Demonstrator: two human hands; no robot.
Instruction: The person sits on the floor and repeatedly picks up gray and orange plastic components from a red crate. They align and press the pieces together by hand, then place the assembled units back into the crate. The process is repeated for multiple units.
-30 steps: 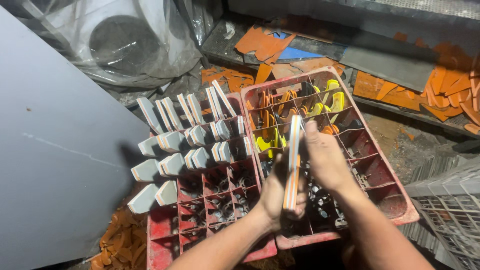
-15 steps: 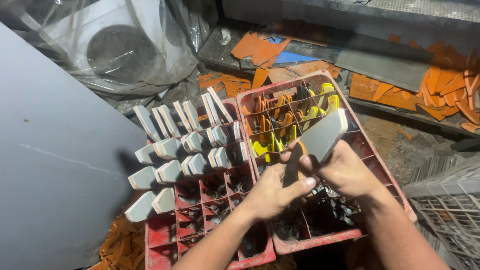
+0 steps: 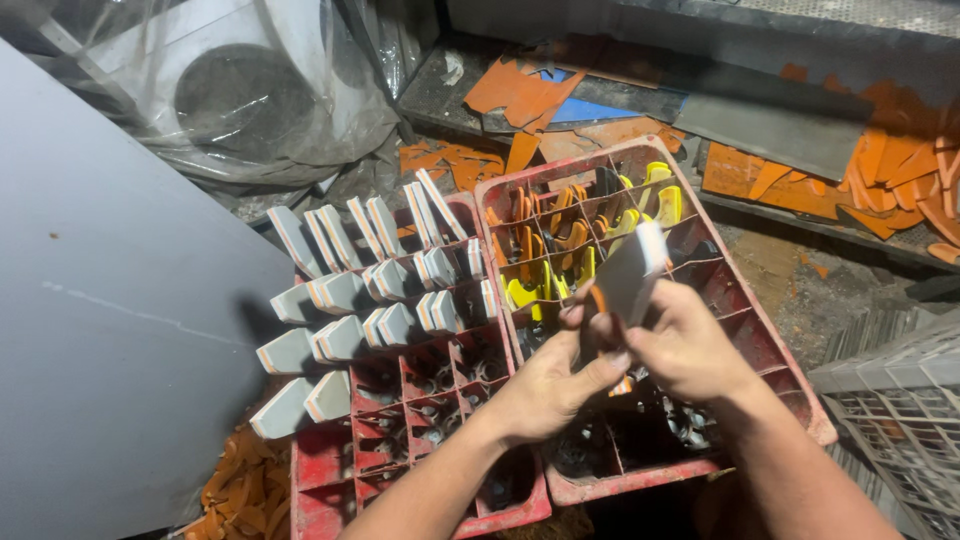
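Observation:
Both hands hold a flat grey blade-like piece (image 3: 630,272) with a white end and an orange edge, tilted above the right red crate (image 3: 790,370). My left hand (image 3: 555,385) grips its lower part from the left. My right hand (image 3: 685,345) closes on it from the right. The right crate's far compartments hold orange and yellow tools (image 3: 570,245). The left red crate (image 3: 330,500) holds several upright grey pieces with orange-and-white ends (image 3: 370,290) in its far cells.
A large grey sheet (image 3: 110,330) leans at the left. Clear plastic wrap (image 3: 240,90) covers something at the back left. Orange scraps (image 3: 880,170) lie along the back ledge and at the lower left. A grey mesh basket (image 3: 900,400) stands at the right.
The grey piece went from upright and edge-on to tilted with its flat face showing. Both hands shifted slightly up and right over the right crate.

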